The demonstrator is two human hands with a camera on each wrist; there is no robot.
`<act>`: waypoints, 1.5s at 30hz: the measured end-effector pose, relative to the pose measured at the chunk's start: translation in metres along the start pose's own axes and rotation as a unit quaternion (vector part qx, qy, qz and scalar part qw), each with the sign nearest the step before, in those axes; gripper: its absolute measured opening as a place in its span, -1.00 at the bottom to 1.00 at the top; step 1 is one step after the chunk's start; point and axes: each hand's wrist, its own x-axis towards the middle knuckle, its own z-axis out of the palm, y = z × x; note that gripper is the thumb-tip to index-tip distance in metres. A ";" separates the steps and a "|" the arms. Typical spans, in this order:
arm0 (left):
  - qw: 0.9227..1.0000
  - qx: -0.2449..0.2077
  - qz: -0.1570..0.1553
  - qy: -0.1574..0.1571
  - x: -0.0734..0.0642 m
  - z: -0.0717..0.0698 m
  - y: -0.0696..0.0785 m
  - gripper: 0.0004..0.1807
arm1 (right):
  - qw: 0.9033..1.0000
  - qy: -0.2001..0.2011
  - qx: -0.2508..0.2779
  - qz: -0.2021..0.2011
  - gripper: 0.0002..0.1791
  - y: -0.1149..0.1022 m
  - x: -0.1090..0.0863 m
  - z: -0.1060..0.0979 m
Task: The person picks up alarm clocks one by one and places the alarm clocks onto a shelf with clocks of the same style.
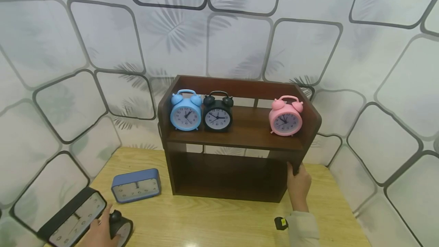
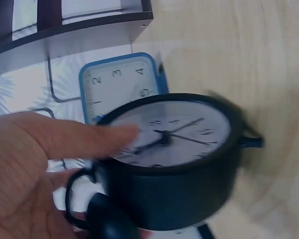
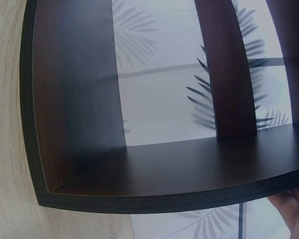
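Note:
My left hand (image 1: 97, 233) grips a black twin-bell alarm clock (image 1: 118, 224) at the table's left front. In the left wrist view, the thumb lies over the edge of the tilted clock's face (image 2: 179, 137), and other fingers are partly hidden behind its body. My right hand (image 1: 299, 186) holds the right side panel of a dark brown two-tier shelf (image 1: 247, 125), below its middle board. On the upper tier stand a blue alarm clock (image 1: 186, 113) and a black alarm clock (image 1: 217, 114) side by side at left, and a pink alarm clock (image 1: 285, 117) at right.
A blue rectangular clock (image 1: 136, 186) stands on the wooden table (image 1: 192, 220), left of the shelf. Nearer the front left is a larger black rectangular clock (image 1: 73, 218), beside my left hand. Patterned wall covering (image 1: 240, 48) rises behind the shelf and at both sides.

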 end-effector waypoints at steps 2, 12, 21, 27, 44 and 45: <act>0.999 -0.017 -0.003 0.036 0.000 0.006 -0.003 0.23 | 1.000 -0.002 -0.002 0.002 -0.73 -0.001 0.000 0.000; 0.987 -0.060 -0.020 0.145 -0.007 0.022 -0.009 0.08 | 1.000 0.004 -0.006 0.004 -0.74 -0.002 0.000 -0.002; 0.993 -0.084 0.043 0.067 -0.003 0.013 -0.013 -0.03 | 1.000 0.003 -0.007 0.004 -0.73 -0.003 -0.001 -0.001; 0.979 -0.139 0.028 0.147 -0.005 0.025 -0.012 0.02 | 1.000 0.006 -0.009 0.003 -0.72 -0.002 -0.002 0.000; 0.867 -0.361 -0.152 0.309 -0.017 0.079 0.005 0.08 | 1.000 -0.002 -0.002 0.001 -0.72 -0.001 -0.001 -0.001; 0.861 -0.364 -0.145 0.325 -0.019 0.080 0.007 0.06 | 1.000 -0.003 -0.003 0.002 -0.72 -0.001 -0.001 -0.001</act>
